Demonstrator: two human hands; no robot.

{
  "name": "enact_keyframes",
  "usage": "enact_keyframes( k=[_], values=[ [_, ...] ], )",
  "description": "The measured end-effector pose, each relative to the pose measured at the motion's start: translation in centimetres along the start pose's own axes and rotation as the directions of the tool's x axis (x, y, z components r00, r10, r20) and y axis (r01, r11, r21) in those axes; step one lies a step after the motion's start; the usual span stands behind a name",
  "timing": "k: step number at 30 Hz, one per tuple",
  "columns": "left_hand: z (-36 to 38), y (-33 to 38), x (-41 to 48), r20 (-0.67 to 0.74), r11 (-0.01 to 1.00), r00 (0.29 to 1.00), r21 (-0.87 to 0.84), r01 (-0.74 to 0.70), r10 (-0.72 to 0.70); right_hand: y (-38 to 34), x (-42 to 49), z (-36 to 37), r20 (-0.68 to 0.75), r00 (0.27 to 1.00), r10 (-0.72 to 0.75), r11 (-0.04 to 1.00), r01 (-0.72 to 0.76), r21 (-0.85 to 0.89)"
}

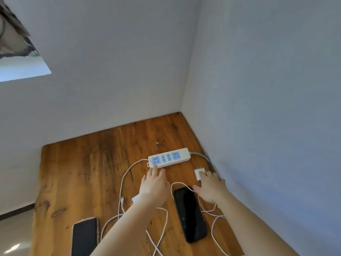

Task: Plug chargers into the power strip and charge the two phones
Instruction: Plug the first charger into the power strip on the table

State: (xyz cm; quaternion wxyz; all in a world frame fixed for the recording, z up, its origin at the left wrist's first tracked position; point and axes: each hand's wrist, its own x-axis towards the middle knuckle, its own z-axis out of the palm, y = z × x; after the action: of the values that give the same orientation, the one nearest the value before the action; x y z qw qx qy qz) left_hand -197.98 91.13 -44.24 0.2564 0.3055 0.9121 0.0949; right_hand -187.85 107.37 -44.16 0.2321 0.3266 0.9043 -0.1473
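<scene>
Fingers (pixel 154 171) of the left hand (pixel 154 185) lie straight and hold nothing, their tips touching the near edge of the power strip (pixel 168 157) far on the tabletop (pixel 83 172). The right hand (pixel 210 189) rests spread fingers (pixel 204 175) on the charger (pixel 199 172), right of the strip. A dark phone (pixel 190 213) lies near, between the arms.

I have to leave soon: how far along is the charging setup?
Done: nothing is plugged into the strip. In hand: the left hand touches the strip, and the right hand rests on one charger, prongs bare. Left: plug in that and the second charger by the left wrist, then connect the left phone and right phone, both dark.
</scene>
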Motion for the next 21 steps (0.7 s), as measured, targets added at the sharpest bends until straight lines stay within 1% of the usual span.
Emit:
enact_keyframes(
  k=[3, 8, 13, 15, 16, 18, 19, 21],
  values=[
    [1.9, -0.9, 2.3, 0.04, 1.0, 0.999, -0.002, -0.004, 0.004, -0.1, 2.7, 1.6, -0.038, 0.997, 0.064, 0.998, -0.064, 0.005],
    [4.1, -1.6, 5.2, 0.021, 0.997, 0.998, 0.059, -0.056, 0.055, -0.3, 6.1, 3.8, -0.154, 0.964, 0.215, 0.976, -0.21, 0.049],
    [5.2, -0.6, 6.9, 0.008, 0.992, 0.997, 0.095, -0.08, 0.079, -0.1, 7.7, 5.7, -0.183, 0.942, 0.282, 0.959, -0.272, 0.079],
    [5.5, -0.2, 7.2, 0.012, 0.991, 0.997, 0.11, -0.073, 0.072, 0.2, 8.0, 6.0, -0.19, 0.931, 0.31, 0.945, -0.281, 0.165],
    [5.4, 0.0, 7.1, 0.005, 0.992, 0.998, 0.112, -0.065, 0.065, 0.1, 7.9, 6.0, -0.193, 0.929, 0.315, 0.93, -0.262, 0.257],
    [5.3, -0.1, 7.1, 0.006, 0.989, 0.999, 0.14, -0.042, 0.041, -0.3, 7.7, 5.6, -0.199, 0.938, 0.285, 0.863, -0.161, 0.479],
    [5.3, -0.2, 7.1, 0.008, 0.986, 0.999, 0.165, -0.033, 0.032, -0.6, 7.7, 5.2, -0.2, 0.949, 0.242, 0.824, -0.092, 0.559],
    [5.5, -0.1, 6.8, 0.017, 0.98, 1.0, 0.197, -0.022, 0.018, -1.2, 8.0, 4.1, -0.189, 0.973, 0.134, 0.763, 0.02, 0.647]
  ],
)
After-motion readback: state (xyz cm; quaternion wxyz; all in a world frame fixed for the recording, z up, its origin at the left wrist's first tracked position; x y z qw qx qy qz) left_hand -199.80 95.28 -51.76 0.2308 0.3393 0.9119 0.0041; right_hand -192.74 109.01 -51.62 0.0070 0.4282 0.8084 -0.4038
